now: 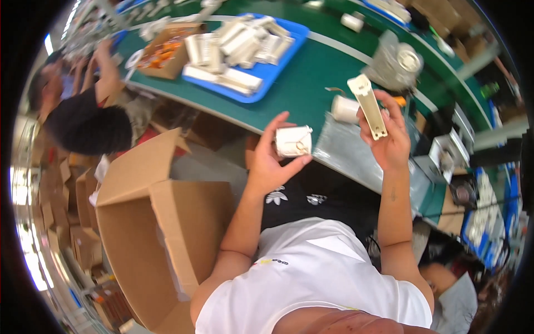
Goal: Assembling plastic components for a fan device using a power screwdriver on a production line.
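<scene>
My left hand [272, 153] is closed around a short white cylindrical part [293, 141] with a thin wire loop on its near side. Up and to the right, my right hand [392, 136] grips a long cream plastic housing [369, 106], its hollow side turned toward me. Both parts are held apart, above the near edge of the green table [303, 100]. Just left of the housing, another white cylinder [345, 109] rests on clear plastic sheeting [347, 147].
A blue tray [281, 64] heaped with white housings [239, 44] stands beside a cardboard box of orange parts [167, 53]. Bagged white parts [392, 61] lie at the back right. A big open carton [167, 222] is at my left; another person [89, 119] works beyond it.
</scene>
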`<action>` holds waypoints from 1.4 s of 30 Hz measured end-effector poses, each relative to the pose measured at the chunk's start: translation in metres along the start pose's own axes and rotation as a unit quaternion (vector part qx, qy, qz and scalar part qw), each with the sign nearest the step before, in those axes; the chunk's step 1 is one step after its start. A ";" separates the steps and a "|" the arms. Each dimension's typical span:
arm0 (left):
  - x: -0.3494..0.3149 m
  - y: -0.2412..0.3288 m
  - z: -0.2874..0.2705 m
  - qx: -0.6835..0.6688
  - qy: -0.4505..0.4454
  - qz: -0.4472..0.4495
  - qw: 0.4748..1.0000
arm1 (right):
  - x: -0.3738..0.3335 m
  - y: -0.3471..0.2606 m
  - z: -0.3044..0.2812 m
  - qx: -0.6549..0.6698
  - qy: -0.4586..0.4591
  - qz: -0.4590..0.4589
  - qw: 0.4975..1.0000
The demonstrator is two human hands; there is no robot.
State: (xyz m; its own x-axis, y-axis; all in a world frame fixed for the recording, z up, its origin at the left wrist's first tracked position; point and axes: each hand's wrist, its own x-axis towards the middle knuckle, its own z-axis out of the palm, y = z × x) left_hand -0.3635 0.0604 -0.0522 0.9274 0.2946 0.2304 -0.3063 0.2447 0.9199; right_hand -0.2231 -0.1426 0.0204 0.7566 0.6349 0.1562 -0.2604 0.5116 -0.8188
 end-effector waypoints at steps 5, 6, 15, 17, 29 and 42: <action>0.030 -0.001 0.042 0.156 -0.047 0.044 0.986 | -0.077 -0.015 -0.046 -0.117 0.209 -0.026 0.971; 0.033 0.003 0.052 0.203 -0.038 0.053 0.977 | -0.090 -0.019 -0.058 -0.113 0.200 -0.024 0.973; 0.042 0.017 0.089 0.349 -0.158 0.149 0.912 | -0.121 -0.020 -0.089 -0.028 0.191 -0.008 0.981; 0.041 0.021 0.091 0.361 -0.168 0.155 0.904 | -0.120 -0.018 -0.090 -0.030 0.182 -0.002 0.983; 0.035 0.016 0.092 0.384 -0.176 0.077 0.903 | -0.114 -0.028 -0.089 -0.065 0.142 -0.013 0.988; 0.060 -0.030 0.102 0.341 -0.374 -0.072 0.860 | -0.115 -0.064 -0.057 -0.334 0.018 -0.009 0.942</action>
State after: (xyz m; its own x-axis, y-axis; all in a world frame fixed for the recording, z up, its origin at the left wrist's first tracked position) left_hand -0.2769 -0.0232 -0.0340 0.9020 -0.4318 0.0034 -0.2161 -0.4445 0.8693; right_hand -0.2599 -0.2814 0.0233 0.7799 0.6038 0.1650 0.1794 0.0370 -0.9831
